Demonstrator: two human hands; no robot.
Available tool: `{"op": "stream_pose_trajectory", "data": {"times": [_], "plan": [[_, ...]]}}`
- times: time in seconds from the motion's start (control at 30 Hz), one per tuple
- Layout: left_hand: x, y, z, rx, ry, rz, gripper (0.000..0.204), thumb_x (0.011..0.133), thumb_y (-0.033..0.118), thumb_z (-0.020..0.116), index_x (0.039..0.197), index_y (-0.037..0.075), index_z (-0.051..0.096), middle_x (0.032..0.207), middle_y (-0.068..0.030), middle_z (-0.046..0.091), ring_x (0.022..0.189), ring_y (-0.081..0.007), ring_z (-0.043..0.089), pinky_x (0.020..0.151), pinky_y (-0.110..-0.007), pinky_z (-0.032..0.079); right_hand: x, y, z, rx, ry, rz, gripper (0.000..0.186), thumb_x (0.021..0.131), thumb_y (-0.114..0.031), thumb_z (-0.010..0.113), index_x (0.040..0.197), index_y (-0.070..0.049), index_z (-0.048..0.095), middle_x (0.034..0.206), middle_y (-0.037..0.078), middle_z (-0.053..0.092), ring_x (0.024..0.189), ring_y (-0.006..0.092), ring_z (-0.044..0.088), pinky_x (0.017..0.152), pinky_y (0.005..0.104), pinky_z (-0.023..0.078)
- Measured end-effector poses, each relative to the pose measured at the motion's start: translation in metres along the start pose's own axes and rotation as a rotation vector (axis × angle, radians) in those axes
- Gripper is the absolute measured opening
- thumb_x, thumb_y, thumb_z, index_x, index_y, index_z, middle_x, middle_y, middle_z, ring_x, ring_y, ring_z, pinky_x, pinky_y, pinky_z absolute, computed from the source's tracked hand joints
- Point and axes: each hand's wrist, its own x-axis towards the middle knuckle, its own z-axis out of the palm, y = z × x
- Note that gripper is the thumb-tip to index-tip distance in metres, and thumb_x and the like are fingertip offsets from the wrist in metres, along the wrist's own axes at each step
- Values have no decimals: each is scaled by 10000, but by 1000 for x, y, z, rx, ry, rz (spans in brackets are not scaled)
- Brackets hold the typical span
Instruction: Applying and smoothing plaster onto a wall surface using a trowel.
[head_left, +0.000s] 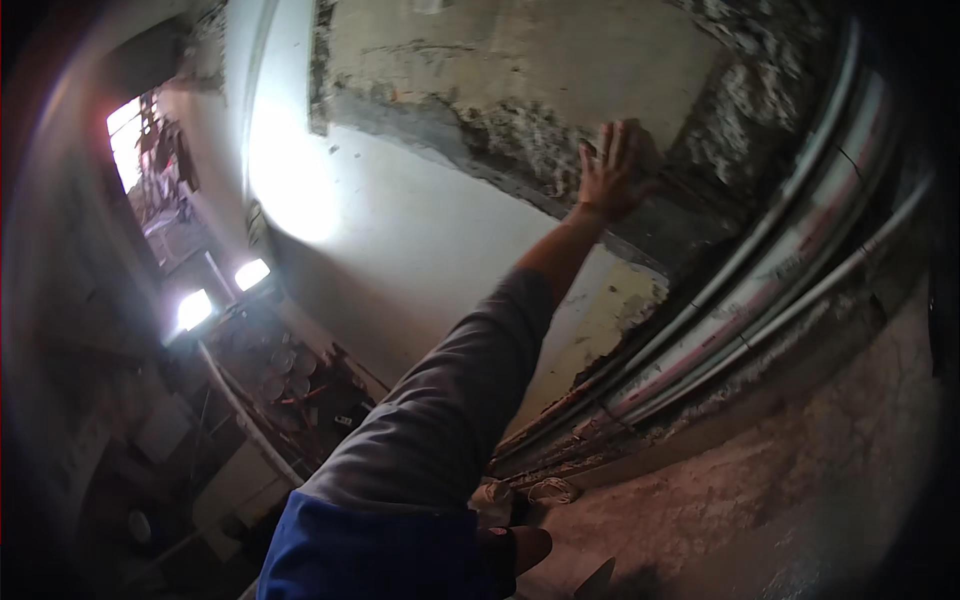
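Observation:
My left hand (608, 178) reaches up and away to a rough wall, its fingers spread on or very close to the surface. It holds nothing. Under and beside the fingers is a beige plaster patch (560, 60) with a broken edge of chipped masonry (525, 140). The arm wears a grey sleeve (440, 390) with blue cloth (370, 550) at the shoulder. My right hand cannot be made out. Low in the middle, a rounded tan shape (533, 548) sticks out of something dark; its kind is unclear.
Several long pipes (730, 310) run diagonally along the wall at the right, above brown, rough concrete (720, 490). Two bright work lamps (194, 309) stand at the left, lighting a smooth white panel (420, 220). Cluttered materials (290, 375) lie below them, near a bright opening (125, 145).

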Motion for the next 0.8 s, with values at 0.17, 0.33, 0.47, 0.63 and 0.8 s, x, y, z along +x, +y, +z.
{"op": "stream_pose_trajectory", "data": {"times": [0.17,0.33,0.47,0.63,0.8], "plan": [[-12,15,2,-57,-49,18,1174,686,703,660,1525,95,109,1585,-195,-7,1460,-390,-9,1059,-707,148,-8,-23,-17,-26,58,-68,704,817,-575,645,1171,24,537,1071,187,604,905,284,551,810,432,451],[-14,0,17,-25,21,26,1337,534,714,749,1522,80,110,1576,-223,0,1454,-416,-18,1063,-712,130,-20,-66,-22,-166,50,-201,710,822,-577,638,1189,20,526,1089,186,598,923,285,550,820,432,448],[-16,2,32,-55,134,51,1372,481,724,756,1516,72,135,1574,-229,13,1449,-429,-35,1079,-715,43,-29,-95,-22,-230,42,-281,714,826,-577,632,1203,18,518,1102,186,594,938,286,549,828,432,446],[-24,-7,47,-89,210,96,1320,492,736,730,1501,64,206,1572,-232,31,1449,-431,-34,1090,-698,-23,-35,-125,-12,-285,14,-350,720,831,-578,624,1221,15,507,1120,185,589,956,287,548,838,432,444],[-25,-8,56,-42,267,117,1278,506,766,687,1483,60,261,1567,-234,63,1446,-438,-19,1092,-697,-32,-38,-147,-3,-343,-9,-395,726,836,-580,617,1239,11,496,1137,185,584,974,289,547,849,432,441]]}}
